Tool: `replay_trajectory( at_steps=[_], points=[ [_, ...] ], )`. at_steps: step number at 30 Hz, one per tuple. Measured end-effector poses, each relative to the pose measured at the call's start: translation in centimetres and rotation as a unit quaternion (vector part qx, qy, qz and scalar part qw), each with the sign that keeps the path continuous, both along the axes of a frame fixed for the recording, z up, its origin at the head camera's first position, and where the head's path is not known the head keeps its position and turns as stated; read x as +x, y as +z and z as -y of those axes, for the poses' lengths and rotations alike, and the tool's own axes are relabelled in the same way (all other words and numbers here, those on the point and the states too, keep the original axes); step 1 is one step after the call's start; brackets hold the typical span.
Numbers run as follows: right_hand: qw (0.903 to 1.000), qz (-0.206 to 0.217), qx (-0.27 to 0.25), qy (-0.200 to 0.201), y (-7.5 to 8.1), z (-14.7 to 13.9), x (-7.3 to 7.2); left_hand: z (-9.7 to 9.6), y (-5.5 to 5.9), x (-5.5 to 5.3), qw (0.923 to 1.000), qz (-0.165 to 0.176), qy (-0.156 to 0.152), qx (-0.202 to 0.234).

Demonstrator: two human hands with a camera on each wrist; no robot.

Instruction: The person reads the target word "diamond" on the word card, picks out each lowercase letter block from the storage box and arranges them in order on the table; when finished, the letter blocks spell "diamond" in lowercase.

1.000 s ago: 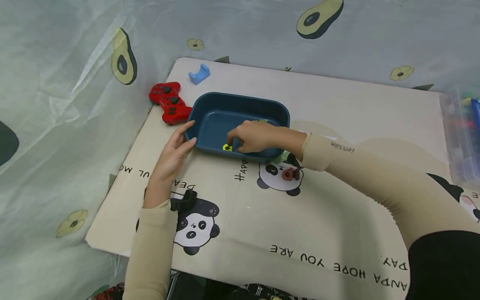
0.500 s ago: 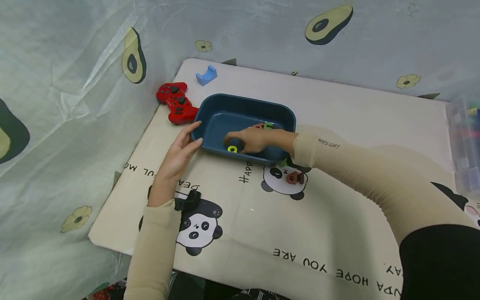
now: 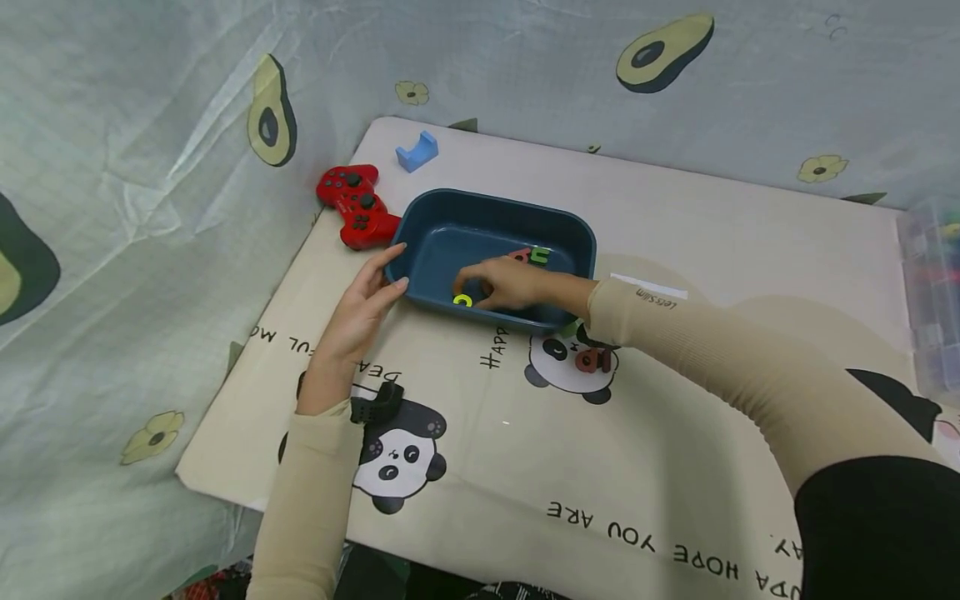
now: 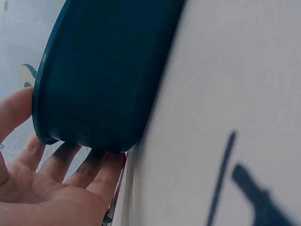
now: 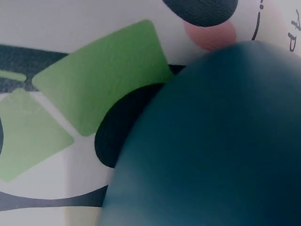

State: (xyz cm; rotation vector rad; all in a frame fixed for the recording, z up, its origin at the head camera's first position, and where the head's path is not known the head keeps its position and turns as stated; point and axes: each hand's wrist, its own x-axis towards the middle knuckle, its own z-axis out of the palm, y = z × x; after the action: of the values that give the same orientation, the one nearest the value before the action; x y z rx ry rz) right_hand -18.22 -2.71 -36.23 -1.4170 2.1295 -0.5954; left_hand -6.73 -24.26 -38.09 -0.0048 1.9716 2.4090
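Observation:
A dark blue plastic bin stands on the table. My left hand holds its left end, thumb and index fingertips at the rim. The left wrist view shows the other fingers of the left hand against the end wall, their tips hidden behind the bin. My right hand is inside, fingers curved downward over a small yellow ring-shaped piece. The index fingertip overlaps that piece and the thumb is close beside it; I cannot tell whether they pinch it. A red letter and a green letter lie behind the hand.
A red game controller sits against the bin's left side, with a blue cradle-shaped piece behind it. Reddish-brown letter-like pieces lie in front of the bin on the panda print. A clear plastic box stands at the far right.
The view has shifted slightly, so everything appears a little further right. My right thumb and index finger look closer around the yellow piece. The red and green letters show more plainly. My left hand stays.

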Motion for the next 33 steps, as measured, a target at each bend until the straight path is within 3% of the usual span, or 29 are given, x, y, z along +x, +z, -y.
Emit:
replay_trajectory(
  at_steps=[9,18,27,33],
  points=[
    [0.9998,-0.004,-0.007,-0.017,0.2,-0.3,0.1,-0.1,0.1,0.0,1.0000,-0.001,-0.002,0.002],
    [0.9974,-0.018,-0.036,-0.060,1.8,-1.7,-0.1,-0.1,0.3,0.1,1.0000,0.004,-0.005,0.003],
    [0.9920,-0.012,-0.065,-0.108,4.8,-4.4,1.0,-0.3,0.4,0.3,0.9999,0.006,-0.009,0.005],
    [0.9862,-0.023,-0.099,-0.131,7.2,-8.2,2.1,-0.3,0.5,0.2,0.9999,0.001,-0.009,0.008]
  ],
)
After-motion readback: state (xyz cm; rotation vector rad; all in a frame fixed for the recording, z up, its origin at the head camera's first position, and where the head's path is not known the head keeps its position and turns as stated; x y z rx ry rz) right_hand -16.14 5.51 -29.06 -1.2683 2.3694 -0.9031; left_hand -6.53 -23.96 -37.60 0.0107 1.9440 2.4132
